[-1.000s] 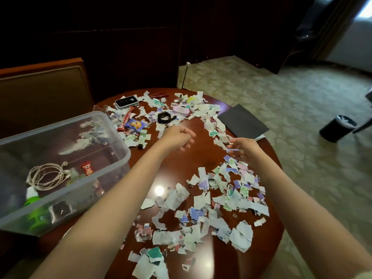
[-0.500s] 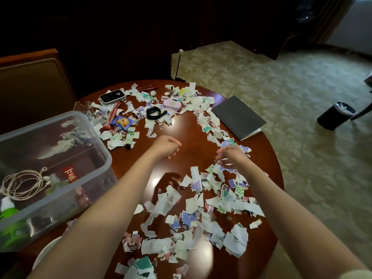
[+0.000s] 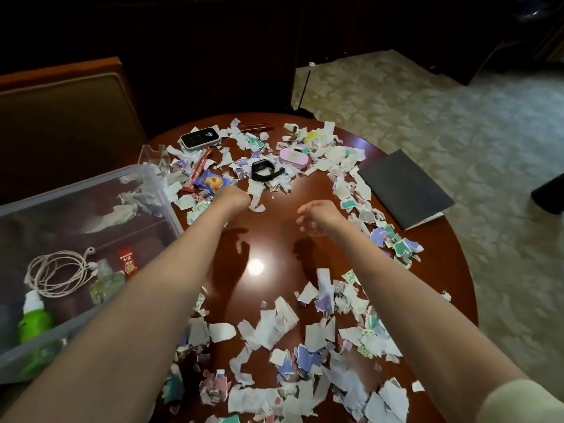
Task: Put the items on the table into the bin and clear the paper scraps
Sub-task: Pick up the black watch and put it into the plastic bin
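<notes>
Risk, scraps: the paper scraps (image 3: 274, 337) lie thick along the table's (image 3: 268, 239) near and right edges, so a careless forearm sweep would likely push some onto the carpet.
Risk, small items: the black wristband (image 3: 265, 171), pink case (image 3: 294, 157) and snack packet (image 3: 210, 181) sit among scraps towards the far edge. A grabbed handful of paper could bury one or drag it along.
Risk, bin: the clear plastic bin (image 3: 171, 206) stands at the left edge, and a knock from the left arm might shift it.
Left hand (image 3: 233, 198): fingers curled under, just beside the snack packet. I cannot tell whether they grip anything.
Right hand (image 3: 320, 216): fingers loosely bent and spread, holding nothing, hovering over bare wood at mid-table.
</notes>
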Demonstrator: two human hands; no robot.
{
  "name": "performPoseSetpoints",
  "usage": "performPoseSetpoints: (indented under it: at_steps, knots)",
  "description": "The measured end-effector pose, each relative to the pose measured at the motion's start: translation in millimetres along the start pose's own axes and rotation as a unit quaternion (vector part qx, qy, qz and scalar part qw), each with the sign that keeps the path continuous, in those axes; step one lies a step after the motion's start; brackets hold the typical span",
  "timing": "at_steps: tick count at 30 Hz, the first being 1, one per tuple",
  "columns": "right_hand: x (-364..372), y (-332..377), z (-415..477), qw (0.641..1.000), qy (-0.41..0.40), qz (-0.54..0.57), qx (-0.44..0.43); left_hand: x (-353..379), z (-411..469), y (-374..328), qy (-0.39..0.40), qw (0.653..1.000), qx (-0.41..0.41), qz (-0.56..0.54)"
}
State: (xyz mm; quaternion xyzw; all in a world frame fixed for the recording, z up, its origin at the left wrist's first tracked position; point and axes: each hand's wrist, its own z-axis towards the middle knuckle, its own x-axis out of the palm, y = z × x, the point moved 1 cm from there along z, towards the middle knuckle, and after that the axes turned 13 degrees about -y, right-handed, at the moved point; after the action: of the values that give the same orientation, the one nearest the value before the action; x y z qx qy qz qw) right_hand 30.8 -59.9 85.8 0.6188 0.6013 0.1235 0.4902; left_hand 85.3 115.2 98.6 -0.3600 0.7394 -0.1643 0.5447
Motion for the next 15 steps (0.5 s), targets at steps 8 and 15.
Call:
performPoseSetpoints:
  at_steps: [8, 15]
  knots:
    - [46.2, 41.5, 40.3, 0.995, 0.028, -0.075, -0.063, -28.3, 49.9, -6.5, 0.011, 0.996, -0.006, 0.093]
    - [86.6, 60.9, 80.4, 0.957, -0.027, -0.206, -0.204, -11.9, 68.5, 9.8, 0.053, 0.965, -0.01, 0.256]
